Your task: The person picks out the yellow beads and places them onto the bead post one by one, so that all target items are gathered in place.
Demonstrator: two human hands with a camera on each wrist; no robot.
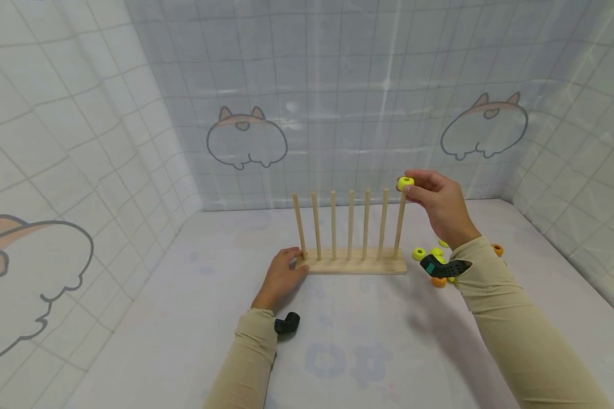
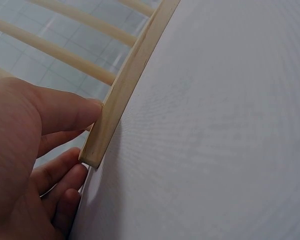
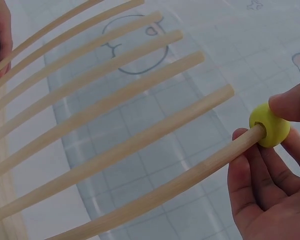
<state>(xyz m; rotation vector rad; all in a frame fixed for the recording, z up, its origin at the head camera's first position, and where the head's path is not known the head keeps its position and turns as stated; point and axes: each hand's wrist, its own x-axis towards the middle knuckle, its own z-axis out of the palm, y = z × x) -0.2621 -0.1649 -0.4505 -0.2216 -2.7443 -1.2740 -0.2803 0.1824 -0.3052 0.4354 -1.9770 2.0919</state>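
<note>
A wooden peg rack (image 1: 355, 265) with several upright dowels stands on the table. My left hand (image 1: 281, 276) grips the left end of its base; in the left wrist view the thumb (image 2: 72, 111) lies on the base's front edge (image 2: 107, 122), with other fingers behind and beneath the end. My right hand (image 1: 442, 204) pinches a yellow bead (image 1: 405, 183) at the top of the rightmost dowel (image 1: 400, 224). In the right wrist view the dowel's tip (image 3: 255, 132) meets the hole of the bead (image 3: 276, 131); how deep it sits inside is hidden.
Right of the rack lie loose yellow beads (image 1: 419, 254) and orange beads (image 1: 439, 282), some partly hidden by the right wrist. Another orange bead (image 1: 498, 250) is farther right. Tile-patterned curtain walls (image 1: 337, 113) enclose the white tabletop (image 1: 225, 255) at the back and sides.
</note>
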